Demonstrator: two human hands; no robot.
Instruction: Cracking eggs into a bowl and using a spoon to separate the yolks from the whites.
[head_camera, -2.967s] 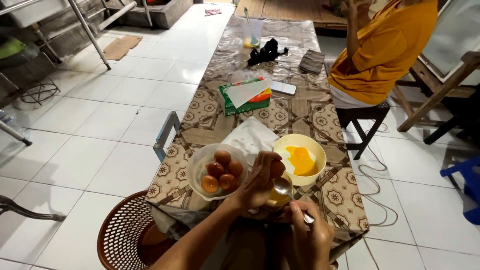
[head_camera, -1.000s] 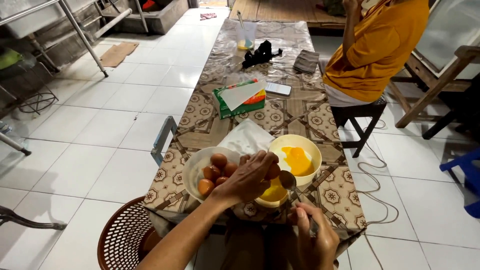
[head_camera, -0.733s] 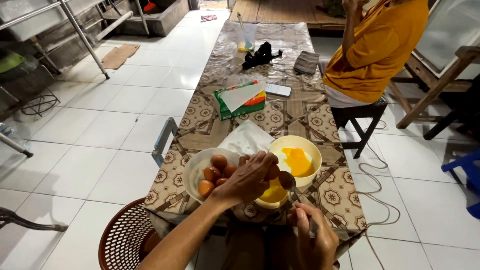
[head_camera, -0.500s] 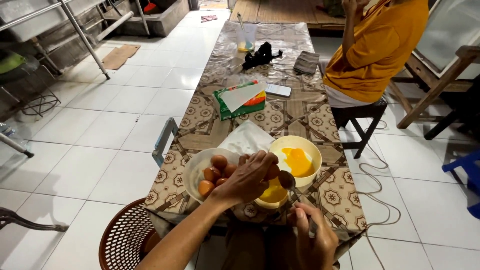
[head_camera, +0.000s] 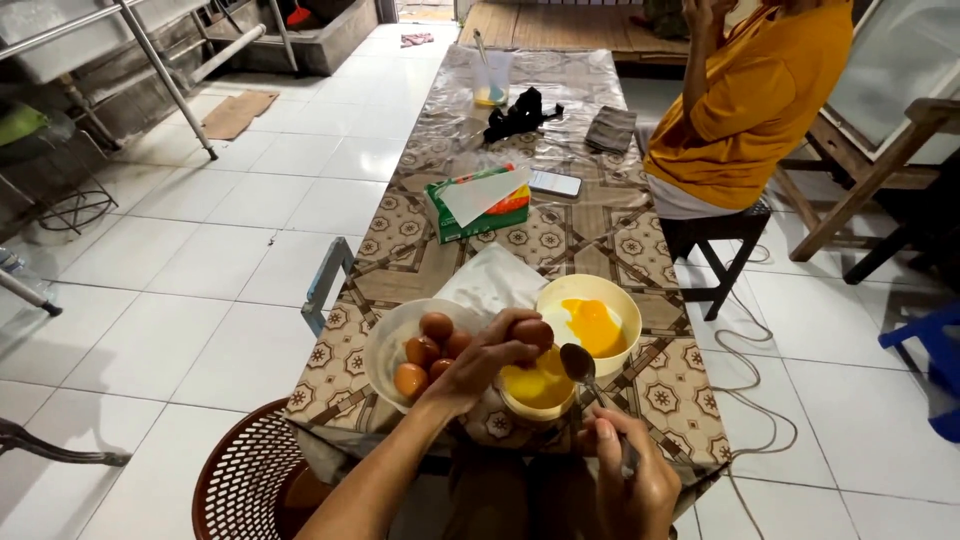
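Note:
My left hand (head_camera: 480, 365) grips a brown egg (head_camera: 532, 333) just above a small cup (head_camera: 540, 392) of yellow yolk at the near table edge. My right hand (head_camera: 630, 478) holds a metal spoon (head_camera: 580, 364), its bowl raised next to the egg. Left of the cup stands a white bowl (head_camera: 385, 345) holding several brown eggs (head_camera: 425, 352). Behind the cup sits a cream bowl (head_camera: 612, 296) with yolk and egg white inside.
A patterned cloth covers the long table (head_camera: 560, 225). On it lie a white paper (head_camera: 495, 280), a green box (head_camera: 478, 205), a phone (head_camera: 556, 183), a black object (head_camera: 520, 112) and a plastic cup (head_camera: 490, 80). A person in an orange shirt (head_camera: 745, 100) sits at the right. A woven basket (head_camera: 245, 480) stands below left.
The view has drifted slightly. My left hand keeps the egg over the yolk cup and the spoon stays beside it; no clear movement otherwise.

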